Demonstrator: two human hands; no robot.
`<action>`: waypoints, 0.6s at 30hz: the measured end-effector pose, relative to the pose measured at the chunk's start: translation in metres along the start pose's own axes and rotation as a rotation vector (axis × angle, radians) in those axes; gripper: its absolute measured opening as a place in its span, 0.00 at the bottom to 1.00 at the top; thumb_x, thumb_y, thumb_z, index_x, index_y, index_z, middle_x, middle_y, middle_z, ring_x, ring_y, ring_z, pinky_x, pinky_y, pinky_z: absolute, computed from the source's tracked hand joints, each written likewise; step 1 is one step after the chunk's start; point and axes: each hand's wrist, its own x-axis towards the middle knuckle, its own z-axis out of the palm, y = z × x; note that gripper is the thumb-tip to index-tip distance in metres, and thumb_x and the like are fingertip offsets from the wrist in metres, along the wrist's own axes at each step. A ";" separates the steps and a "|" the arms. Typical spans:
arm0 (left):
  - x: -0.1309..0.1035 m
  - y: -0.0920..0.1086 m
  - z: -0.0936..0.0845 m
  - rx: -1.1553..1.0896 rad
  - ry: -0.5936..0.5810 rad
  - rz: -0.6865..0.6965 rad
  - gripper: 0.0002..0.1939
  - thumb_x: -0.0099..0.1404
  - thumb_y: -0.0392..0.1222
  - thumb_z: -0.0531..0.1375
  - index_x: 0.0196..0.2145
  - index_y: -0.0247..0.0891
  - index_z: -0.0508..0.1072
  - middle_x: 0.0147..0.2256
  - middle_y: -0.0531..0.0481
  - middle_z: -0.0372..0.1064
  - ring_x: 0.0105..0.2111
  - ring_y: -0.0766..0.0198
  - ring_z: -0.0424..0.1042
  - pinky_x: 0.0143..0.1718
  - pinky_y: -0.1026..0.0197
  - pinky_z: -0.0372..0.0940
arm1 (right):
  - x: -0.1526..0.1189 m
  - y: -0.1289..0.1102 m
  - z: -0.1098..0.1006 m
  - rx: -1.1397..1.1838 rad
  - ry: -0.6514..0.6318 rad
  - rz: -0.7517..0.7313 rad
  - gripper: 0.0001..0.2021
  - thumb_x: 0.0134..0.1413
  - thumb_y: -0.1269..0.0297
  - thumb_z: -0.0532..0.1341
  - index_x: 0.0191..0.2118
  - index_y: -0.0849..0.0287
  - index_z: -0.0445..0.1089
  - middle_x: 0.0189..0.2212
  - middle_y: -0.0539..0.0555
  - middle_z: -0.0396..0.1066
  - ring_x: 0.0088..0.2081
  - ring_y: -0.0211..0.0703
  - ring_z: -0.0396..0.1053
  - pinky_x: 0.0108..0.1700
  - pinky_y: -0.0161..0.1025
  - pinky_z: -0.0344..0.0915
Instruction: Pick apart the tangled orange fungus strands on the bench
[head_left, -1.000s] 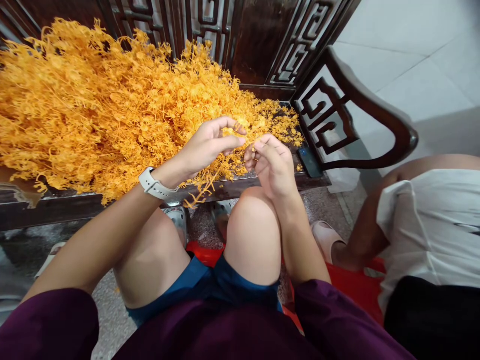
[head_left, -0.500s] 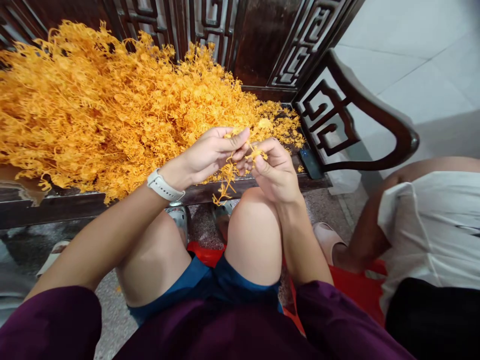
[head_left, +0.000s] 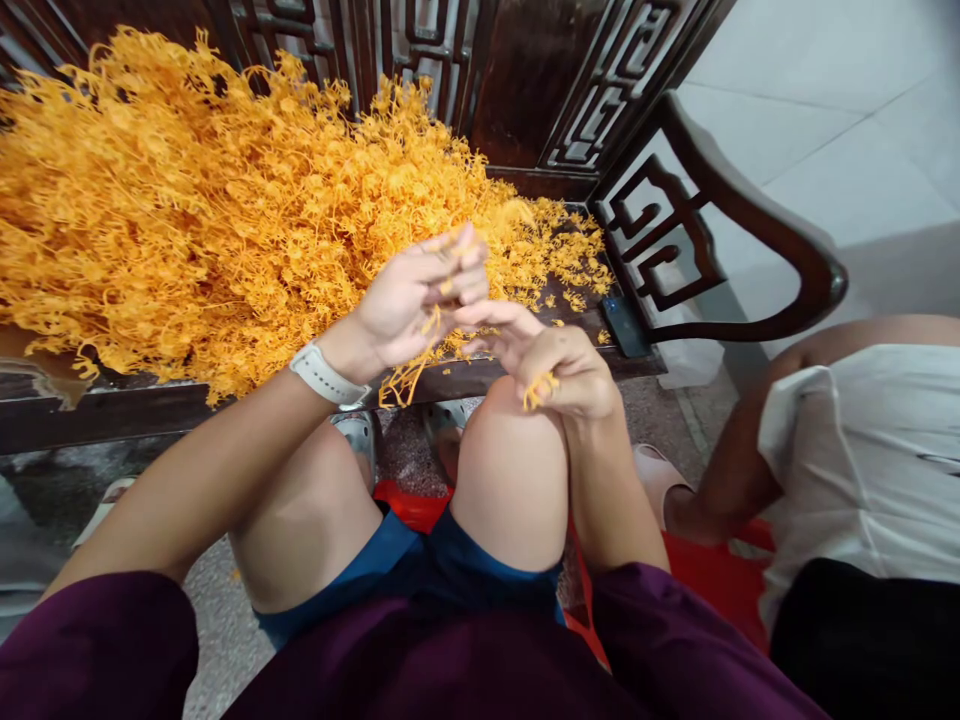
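The left hand [head_left: 420, 300] is raised just above the front edge of the worktop [head_left: 150, 410], fingers bent together and pinched on a sprig [head_left: 409, 375] of orange plastic that hangs down from the palm toward the left knee. A white watch [head_left: 324, 377] sits on that wrist. The right hand [head_left: 559, 360] lies lower and to the right, directly over the right knee [head_left: 510, 470], touching or nearly touching the left hand at the fingertips; its outer fingers are curled shut on a small orange piece [head_left: 540, 390] that pokes out below the knuckles, while the forefinger and thumb stretch toward the left hand. Whether those two fingers also grip the sprig cannot be told. Behind both hands, a large heap of orange sprigs [head_left: 187, 210] covers most of the worktop, thinning to scattered loose bits [head_left: 570, 270] at its right end. The heap begins just beyond the left hand's fingertips. The worktop is a dark carved wooden bench with a fretwork back and a curved armrest [head_left: 750, 220] at the right. A dark flat object [head_left: 619, 325] lies at the right end of the worktop, near the armrest. A second person in a white shirt [head_left: 862, 450] sits at the right, well apart from both hands. A red stool [head_left: 405, 505] shows between the knees.
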 end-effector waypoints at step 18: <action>0.015 0.022 -0.031 0.220 0.196 0.059 0.17 0.73 0.49 0.69 0.30 0.41 0.71 0.20 0.60 0.52 0.22 0.71 0.60 0.28 0.67 0.64 | 0.010 0.001 -0.021 0.543 0.576 0.078 0.16 0.66 0.43 0.69 0.49 0.47 0.78 0.24 0.44 0.63 0.25 0.40 0.57 0.29 0.39 0.63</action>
